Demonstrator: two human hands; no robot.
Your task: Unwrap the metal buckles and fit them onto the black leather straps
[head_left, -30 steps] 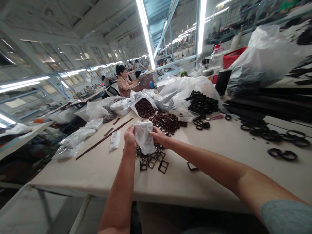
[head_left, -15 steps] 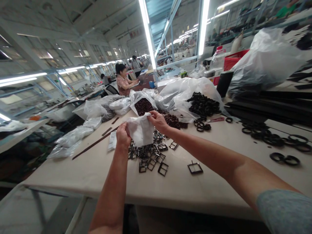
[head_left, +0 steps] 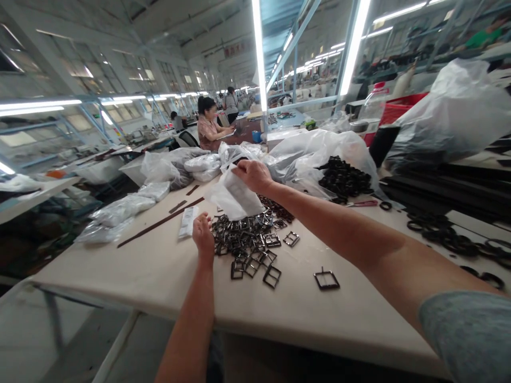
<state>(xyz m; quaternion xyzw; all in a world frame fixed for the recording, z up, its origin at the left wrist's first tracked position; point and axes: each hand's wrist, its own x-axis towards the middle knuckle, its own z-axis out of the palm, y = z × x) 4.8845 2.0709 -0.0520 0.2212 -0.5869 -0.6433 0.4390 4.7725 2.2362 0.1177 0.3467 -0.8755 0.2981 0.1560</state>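
My right hand point(head_left: 254, 176) pinches a white plastic bag point(head_left: 239, 197) by its upper edge, and the bag hangs limp over the pile of metal buckles point(head_left: 243, 234). My left hand point(head_left: 204, 233) is at the left side of that pile, off the bag, with its fingers loosely curled and nothing seen in them. Just left of it lies a small white packet point(head_left: 188, 222). A few buckles lie spread toward the front of the table, and a single buckle point(head_left: 326, 279) sits apart on the right.
Clear bags point(head_left: 120, 210) line the table's left side beside a long brown strip point(head_left: 159, 223). Black rings point(head_left: 344, 178) spill from a big plastic bag point(head_left: 319, 146) at the back. A red-handled tool point(head_left: 362, 204) lies near them. A person point(head_left: 209, 125) sits farther off.
My left hand has let go of the white bag and dropped lower beside the buckles. My right hand still holds the bag, which has turned and now hangs slanted. The view has shifted slightly.
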